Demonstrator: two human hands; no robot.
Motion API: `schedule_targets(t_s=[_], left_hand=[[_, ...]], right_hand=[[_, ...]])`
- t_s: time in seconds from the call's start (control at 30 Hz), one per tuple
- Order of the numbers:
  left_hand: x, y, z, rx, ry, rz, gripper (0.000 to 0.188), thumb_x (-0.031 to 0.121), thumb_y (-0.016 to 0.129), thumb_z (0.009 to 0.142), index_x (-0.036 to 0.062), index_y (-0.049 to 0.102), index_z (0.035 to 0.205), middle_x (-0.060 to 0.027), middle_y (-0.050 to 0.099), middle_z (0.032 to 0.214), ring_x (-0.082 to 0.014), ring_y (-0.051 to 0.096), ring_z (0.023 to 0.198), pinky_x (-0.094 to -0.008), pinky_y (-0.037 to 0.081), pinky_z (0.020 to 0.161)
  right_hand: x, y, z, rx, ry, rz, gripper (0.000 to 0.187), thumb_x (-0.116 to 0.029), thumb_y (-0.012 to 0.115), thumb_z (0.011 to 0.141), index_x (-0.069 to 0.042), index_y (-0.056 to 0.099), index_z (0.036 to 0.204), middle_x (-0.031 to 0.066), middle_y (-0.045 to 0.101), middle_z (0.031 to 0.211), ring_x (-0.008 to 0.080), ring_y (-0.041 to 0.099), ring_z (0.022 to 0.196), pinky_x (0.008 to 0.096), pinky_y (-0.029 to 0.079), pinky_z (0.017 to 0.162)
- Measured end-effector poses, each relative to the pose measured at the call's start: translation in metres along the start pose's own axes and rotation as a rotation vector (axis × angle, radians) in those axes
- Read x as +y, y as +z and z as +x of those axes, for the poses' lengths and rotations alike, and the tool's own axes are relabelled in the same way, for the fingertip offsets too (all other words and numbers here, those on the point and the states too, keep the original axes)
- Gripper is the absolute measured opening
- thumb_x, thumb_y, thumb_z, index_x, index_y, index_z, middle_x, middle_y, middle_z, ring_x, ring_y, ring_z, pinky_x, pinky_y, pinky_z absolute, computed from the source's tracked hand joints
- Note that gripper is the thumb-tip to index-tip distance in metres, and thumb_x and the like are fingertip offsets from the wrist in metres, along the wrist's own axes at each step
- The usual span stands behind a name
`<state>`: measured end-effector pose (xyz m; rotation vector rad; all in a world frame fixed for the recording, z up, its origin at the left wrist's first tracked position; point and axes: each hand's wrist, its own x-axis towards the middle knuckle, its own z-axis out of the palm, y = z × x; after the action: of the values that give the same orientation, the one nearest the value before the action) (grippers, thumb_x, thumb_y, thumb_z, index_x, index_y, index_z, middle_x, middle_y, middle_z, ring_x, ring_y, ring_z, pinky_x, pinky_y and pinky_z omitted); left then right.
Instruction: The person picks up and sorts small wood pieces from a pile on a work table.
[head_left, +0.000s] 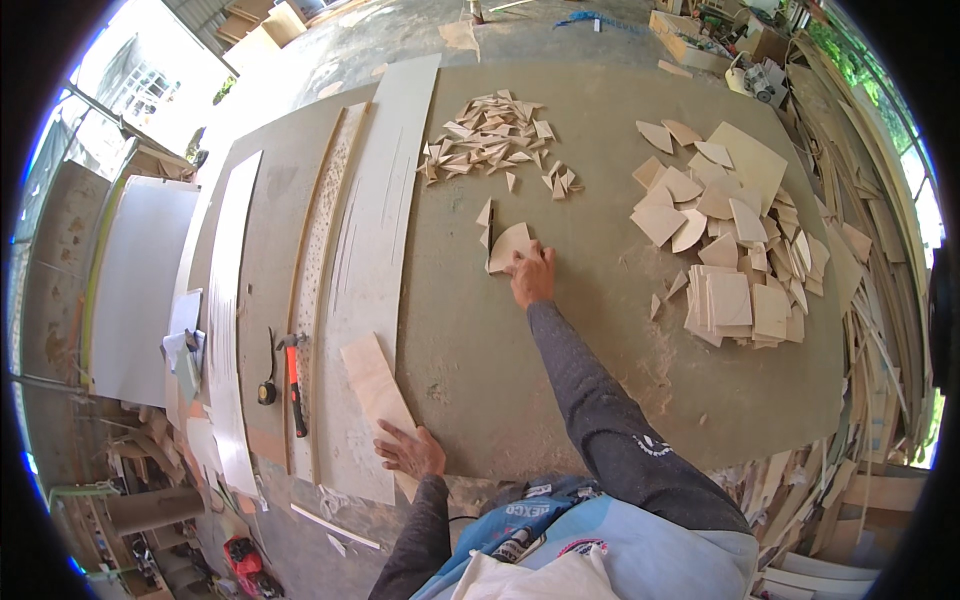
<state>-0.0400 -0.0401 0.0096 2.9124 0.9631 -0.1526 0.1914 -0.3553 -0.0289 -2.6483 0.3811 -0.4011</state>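
My right hand point(533, 273) reaches to the middle of the table, its bent fingers gripping the edge of a fan-shaped piece of thin plywood point(510, 243). Along that piece's left side lies a thin dark stick, perhaps a pencil point(490, 228); its kind is hard to make out. A small pointed offcut point(484, 214) is beside it. Near the front edge, my left hand point(410, 452) lies with fingers spread over the lower end of a plywood strip point(376, 378), holding nothing. The strip slants partly across a long white panel point(385, 200).
Small pointed offcuts point(490, 135) are heaped at the far middle. To the right lies a large pile of square and curved plywood pieces point(725, 200). A hammer point(294, 380) and a tape measure point(267, 390) rest at left. Stacked boards point(880, 250) stand beyond the right edge.
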Motion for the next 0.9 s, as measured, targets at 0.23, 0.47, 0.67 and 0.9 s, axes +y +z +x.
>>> schedule_targets(t_s=[0.23, 0.47, 0.67, 0.9], left_hand=[[0.001, 0.000, 0.004, -0.028, -0.017, 0.001, 0.093, 0.036, 0.064, 0.096, 0.0158, 0.005, 0.166, -0.0379, 0.019, 0.159, -0.0528, 0.019, 0.150, -0.0679, 0.016, 0.119], [-0.001, 0.002, 0.004, -0.020, -0.021, -0.016, 0.094, 0.035, 0.064, 0.096, 0.0160, 0.005, 0.166, -0.0383, 0.018, 0.159, -0.0535, 0.019, 0.150, -0.0682, 0.016, 0.119], [0.003, 0.000, 0.001, 0.001, 0.005, -0.013, 0.094, 0.035, 0.064, 0.096, 0.0148, 0.006, 0.166, -0.0382, 0.021, 0.158, -0.0531, 0.021, 0.148, -0.0686, 0.019, 0.117], [-0.001, 0.004, 0.002, 0.005, 0.004, 0.004, 0.094, 0.035, 0.064, 0.096, 0.0140, 0.005, 0.166, -0.0385, 0.020, 0.158, -0.0538, 0.022, 0.148, -0.0692, 0.019, 0.117]], right_hand=[[0.001, 0.008, 0.006, -0.028, 0.025, -0.030, 0.018, -0.020, 0.076, 0.086, -0.017, 0.084, 0.102, 0.0130, 0.065, 0.123, 0.0316, 0.044, 0.119, 0.0409, 0.035, 0.104], [0.001, 0.020, 0.020, -0.007, 0.059, -0.044, 0.018, -0.022, 0.076, 0.086, -0.017, 0.084, 0.101, 0.0135, 0.067, 0.117, 0.0294, 0.045, 0.119, 0.0420, 0.033, 0.103], [0.013, 0.019, 0.019, 0.004, -0.001, 0.023, 0.018, -0.022, 0.075, 0.087, -0.013, 0.084, 0.099, 0.0142, 0.068, 0.115, 0.0293, 0.046, 0.119, 0.0418, 0.032, 0.102], [0.002, -0.009, 0.001, -0.070, -0.049, -0.022, 0.023, -0.022, 0.075, 0.089, -0.012, 0.083, 0.107, 0.0149, 0.062, 0.123, 0.0309, 0.045, 0.115, 0.0414, 0.034, 0.104]])
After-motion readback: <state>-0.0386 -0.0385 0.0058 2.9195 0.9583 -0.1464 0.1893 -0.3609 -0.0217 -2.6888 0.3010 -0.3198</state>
